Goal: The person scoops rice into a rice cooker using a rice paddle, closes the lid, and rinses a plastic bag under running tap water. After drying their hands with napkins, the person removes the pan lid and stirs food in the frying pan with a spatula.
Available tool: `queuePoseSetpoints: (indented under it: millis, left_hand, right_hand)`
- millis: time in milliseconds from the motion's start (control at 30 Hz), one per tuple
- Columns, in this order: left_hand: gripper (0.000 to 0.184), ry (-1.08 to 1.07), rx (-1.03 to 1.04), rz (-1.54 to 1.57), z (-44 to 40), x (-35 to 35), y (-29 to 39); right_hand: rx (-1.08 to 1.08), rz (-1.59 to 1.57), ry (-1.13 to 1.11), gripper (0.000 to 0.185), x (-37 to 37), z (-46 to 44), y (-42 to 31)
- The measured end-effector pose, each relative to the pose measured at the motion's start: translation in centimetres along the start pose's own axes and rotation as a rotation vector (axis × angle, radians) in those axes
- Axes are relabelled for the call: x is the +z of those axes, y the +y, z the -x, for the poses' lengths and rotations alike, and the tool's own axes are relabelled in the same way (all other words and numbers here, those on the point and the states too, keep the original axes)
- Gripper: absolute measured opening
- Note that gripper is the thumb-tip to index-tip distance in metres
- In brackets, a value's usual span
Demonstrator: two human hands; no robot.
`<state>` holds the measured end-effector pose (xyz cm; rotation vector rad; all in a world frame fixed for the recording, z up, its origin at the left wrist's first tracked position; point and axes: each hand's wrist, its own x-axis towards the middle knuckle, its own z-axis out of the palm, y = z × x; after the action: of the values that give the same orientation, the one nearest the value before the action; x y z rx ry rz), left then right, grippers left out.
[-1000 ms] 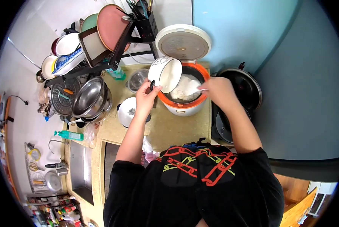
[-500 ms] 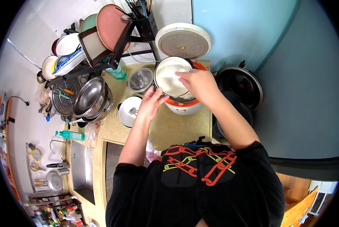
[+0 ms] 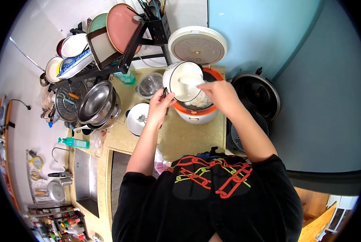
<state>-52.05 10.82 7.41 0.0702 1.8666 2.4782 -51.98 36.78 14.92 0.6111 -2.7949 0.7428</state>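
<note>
A white enamel pot [image 3: 179, 76] with a dark rim is tipped over the open rice cooker [image 3: 196, 117], its mouth facing me. My left hand [image 3: 160, 105] grips the pot's black side handle. My right hand [image 3: 218, 93] is at the pot's right rim with fingers closed; a pale shape inside the pot leads towards the fingertips, too white-on-white to make out. Below, whitish cooked rice [image 3: 203, 101] shows inside the cooker's orange rim. The cooker's lid [image 3: 197, 45] stands raised behind. Left of my left hand is a white bowl [image 3: 137, 125] with a metal utensil in it.
A clear lidded container [image 3: 149, 84] sits behind the white bowl. Steel bowls [image 3: 95, 105] are stacked to the left, below a dish rack [image 3: 128, 56] of plates. A sink [image 3: 86, 177] is at lower left. Dark pans [image 3: 256, 94] stand on the right, beside a grey panel.
The pot has tilted further, uncovering more of the cooker and its contents. My right hand has moved slightly right and down, from inside the pot's mouth to its rim.
</note>
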Motion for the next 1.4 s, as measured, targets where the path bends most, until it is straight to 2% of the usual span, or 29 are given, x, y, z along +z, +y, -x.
queuePoseSetpoints:
  millis: [33,133,233,267,400,467,533,633,667,700,800,833,900,933,1000,1033,1100,1200,1333,1400]
  left_hand:
    - [0.009,0.024,0.002,-0.014,0.0,0.0,0.1]
    - [0.010,-0.009,0.028,-0.064,-0.4,-0.9,-0.4]
    - [0.015,-0.076,0.139,-0.152,-1.0,-1.6,-1.1]
    - [0.016,-0.093,0.190,-0.187,-1.2,-1.7,-1.4]
    - [0.019,-0.171,0.484,-0.388,-2.0,-0.9,-1.4]
    - [0.024,-0.188,0.455,-0.604,-1.2,-0.8,-0.2]
    - [0.025,-0.159,0.539,-0.657,-0.7,-0.2,0.8]
    - [0.028,-0.059,0.623,-0.649,-0.5,0.2,0.8]
    - [0.028,-0.031,0.651,-0.660,-0.5,-0.2,0.8]
    - [0.029,-0.004,0.678,-0.672,-0.4,-0.5,0.7]
    - [0.018,0.050,0.599,-0.360,0.0,-1.7,-1.2]
    - [0.014,0.047,0.574,-0.239,0.1,-2.3,-1.7]
    - [0.014,0.126,0.265,-0.022,2.0,-2.9,-1.6]
    - [0.019,0.161,0.109,0.086,3.0,-3.2,-1.5]
    - [0.023,0.137,0.020,0.252,4.4,-4.1,-1.3]
    - [0.026,0.130,-0.030,0.333,5.3,-4.6,-1.2]
    - [0.028,0.131,-0.170,0.404,7.1,-5.9,-0.3]
    - [0.043,0.183,-0.330,0.449,9.6,-7.7,0.2]
    - [0.046,0.154,-0.393,0.336,12.6,-11.0,-0.7]
    - [0.045,0.159,-0.409,0.320,13.4,-12.3,-1.5]
  right_hand:
    - [0.014,-0.008,-0.090,0.020,0.0,0.1,0.5]
    - [-0.090,-0.126,-0.053,0.021,1.1,0.5,2.1]
    - [0.050,-0.133,0.078,0.021,-0.1,0.2,0.6]
    - [0.029,-0.121,0.105,0.021,0.2,0.1,0.7]
    - [0.014,-0.065,-0.069,0.021,2.3,-0.2,1.8]
    - [-0.021,-0.100,-0.074,0.021,2.6,0.3,2.0]
    - [-0.059,-0.103,-0.047,0.019,2.1,0.6,1.9]
    - [-0.185,0.060,-0.051,0.018,0.8,1.7,3.5]
    - [-0.158,0.202,-0.126,0.016,-0.7,2.3,2.8]
    - [-0.123,0.168,-0.103,0.016,-1.1,2.4,2.7]
    - [-0.015,0.076,-0.002,0.016,-1.2,2.5,3.1]
    - [0.007,0.093,-0.044,0.017,-0.9,2.5,3.4]
    - [0.057,0.121,-0.128,0.020,-0.4,2.8,3.3]
    - [0.094,0.076,-0.070,0.021,-0.2,2.9,3.0]
    - [0.165,-0.013,0.035,0.024,0.0,2.7,1.5]
    - [0.211,-0.057,0.012,0.028,-0.5,2.7,0.7]
    - [0.297,-0.053,-0.055,0.027,-0.3,2.6,0.3]
    - [0.321,-0.137,0.039,0.029,0.9,2.7,0.8]
    - [0.284,0.052,0.038,0.032,2.0,3.4,0.1]
    - [0.286,0.044,-0.002,0.033,2.8,3.8,-0.1]
